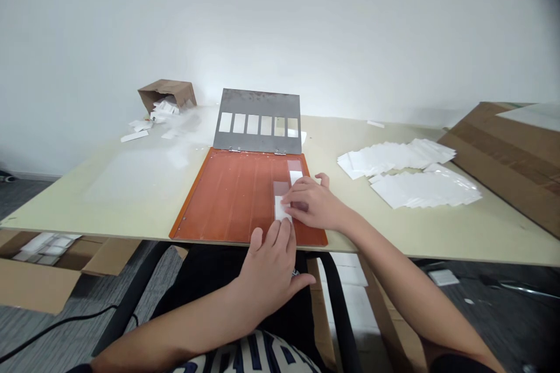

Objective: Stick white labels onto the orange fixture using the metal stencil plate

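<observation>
An orange grooved board [231, 195] lies at the table's near edge, with a grey metal lid [258, 120] with several rectangular windows hinged open at its far side. A small clear pouch with a white card [281, 203] lies in a groove near the board's right. My right hand [312, 204] lies flat on the board, fingers pressing on that pouch. My left hand [269, 268] hovers at the board's near edge, fingers loosely bent, fingertips touching the pouch's near end. A second white piece [296, 175] sits in the rightmost groove.
Two fanned piles of white pouches [411, 172] lie on the table to the right. A tipped cardboard box [168, 95] spills white pieces at the far left. A flat cardboard sheet [511, 157] covers the right end. An open box [39, 271] stands on the floor left.
</observation>
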A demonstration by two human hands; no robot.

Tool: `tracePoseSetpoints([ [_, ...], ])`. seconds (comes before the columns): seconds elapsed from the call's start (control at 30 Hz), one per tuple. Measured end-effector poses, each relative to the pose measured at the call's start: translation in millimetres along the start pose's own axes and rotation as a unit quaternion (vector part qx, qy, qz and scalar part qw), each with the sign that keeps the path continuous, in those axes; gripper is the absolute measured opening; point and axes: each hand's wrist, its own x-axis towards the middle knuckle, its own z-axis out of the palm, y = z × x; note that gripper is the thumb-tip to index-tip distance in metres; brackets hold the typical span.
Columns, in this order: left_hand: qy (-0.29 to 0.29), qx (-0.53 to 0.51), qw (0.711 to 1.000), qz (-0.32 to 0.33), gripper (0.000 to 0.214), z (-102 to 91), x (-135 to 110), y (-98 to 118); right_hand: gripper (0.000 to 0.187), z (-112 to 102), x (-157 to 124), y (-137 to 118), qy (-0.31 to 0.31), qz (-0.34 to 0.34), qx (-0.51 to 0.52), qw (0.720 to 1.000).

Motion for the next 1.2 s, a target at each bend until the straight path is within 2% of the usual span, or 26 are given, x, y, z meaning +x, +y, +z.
tracePoseSetpoints([
  [0.1, -0.004, 0.000, 1.000, -0.001, 0.082, -1.1, 2, 0, 0.022, -1, 9, 5, 0.003, 0.020, -0.014, 1.000],
  [0.27, -0.008, 0.001, 1.000, -0.005, 0.082, 0.0, 2, 2, 0.028, 13, 15, 10, 0.044, 0.059, -0.065, 0.995],
  [0.53, -0.013, 0.003, 1.000, -0.010, 0.078, -4.7, 4, 5, 0.023, 16, 10, 7, 0.070, 0.056, 0.003, 0.996],
  [0.67, -0.015, 0.008, 1.000, -0.007, 0.076, -5.7, 5, 5, 0.010, 16, 8, 6, 0.075, 0.075, 0.059, 0.993],
  [0.8, -0.010, 0.016, 1.000, -0.003, 0.078, -4.2, 4, 4, 0.015, 16, 5, 4, 0.097, 0.102, 0.119, 0.983],
  [0.87, 0.001, 0.023, 1.000, 0.001, 0.079, -3.3, 4, 4, 0.009, 14, 3, 2, 0.092, 0.107, 0.128, 0.982],
  [1.2, 0.030, 0.037, 0.999, -0.002, 0.083, -1.5, 3, 2, 0.014, 9, -12, -11, 0.078, 0.044, 0.080, 0.993],
])
